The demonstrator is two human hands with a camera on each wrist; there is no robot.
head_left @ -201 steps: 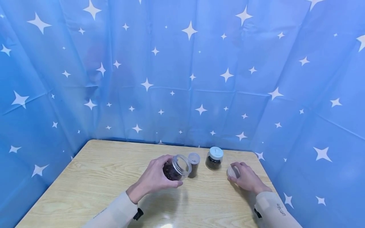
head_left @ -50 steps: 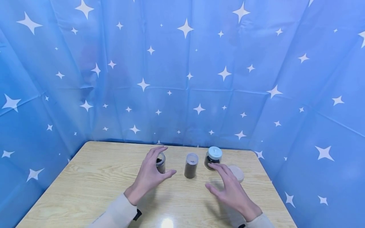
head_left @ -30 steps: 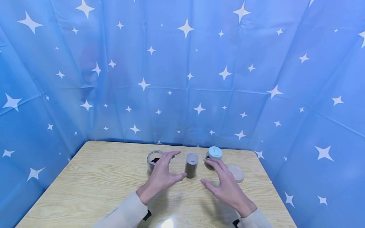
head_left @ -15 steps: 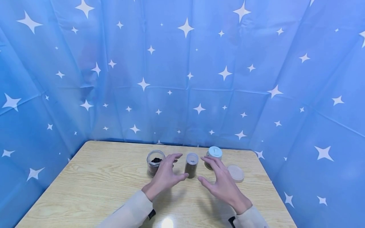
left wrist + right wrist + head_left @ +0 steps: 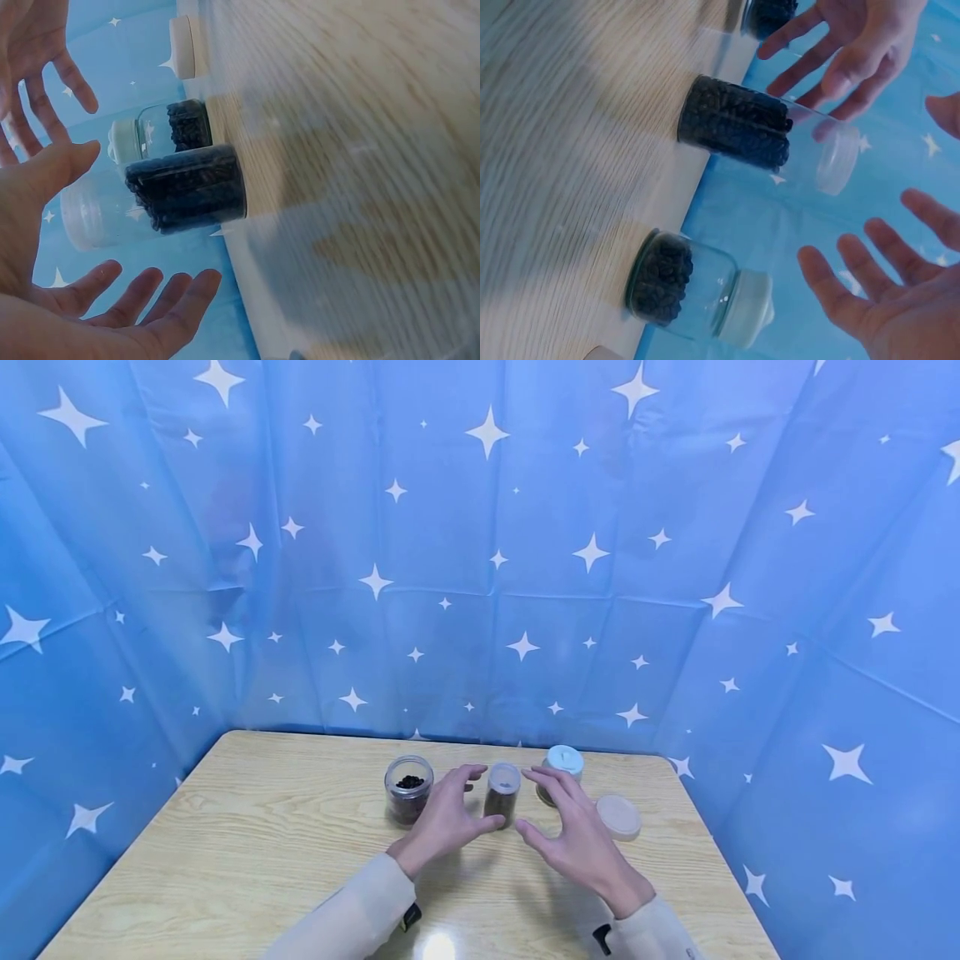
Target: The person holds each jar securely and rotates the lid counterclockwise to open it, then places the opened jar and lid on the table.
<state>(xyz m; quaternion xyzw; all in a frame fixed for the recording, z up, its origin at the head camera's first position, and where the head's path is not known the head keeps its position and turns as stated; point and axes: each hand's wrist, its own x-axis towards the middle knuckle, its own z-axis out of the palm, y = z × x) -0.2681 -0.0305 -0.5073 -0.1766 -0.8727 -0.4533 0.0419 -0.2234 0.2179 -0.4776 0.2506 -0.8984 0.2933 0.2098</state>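
A tall clear jar (image 5: 501, 802) with a translucent lid stands upright between my hands, more than half full of dark beans in the left wrist view. My left hand (image 5: 447, 818) is at its left, thumb and fingers spread around that side. On the other side, my right hand (image 5: 583, 843) is held with fingers apart, close to the jar and holding nothing. In the right wrist view, the jar (image 5: 739, 124) shows a gap from the right fingers (image 5: 825, 281). Left of my left hand sits a lidless wide jar (image 5: 405, 802) with dark beans inside.
Behind my right hand stands a squat glass jar (image 5: 564, 762) with a pale blue lid, holding dark beans. A loose round whitish lid (image 5: 619, 817) lies on the wooden table (image 5: 262, 835) to the right. A blue starred curtain (image 5: 450, 543) hangs behind the table.
The wide jar, earlier tilted in my left hand, now stands on the table. My right hand has left the loose lid. Both hands have moved in toward the tall jar.
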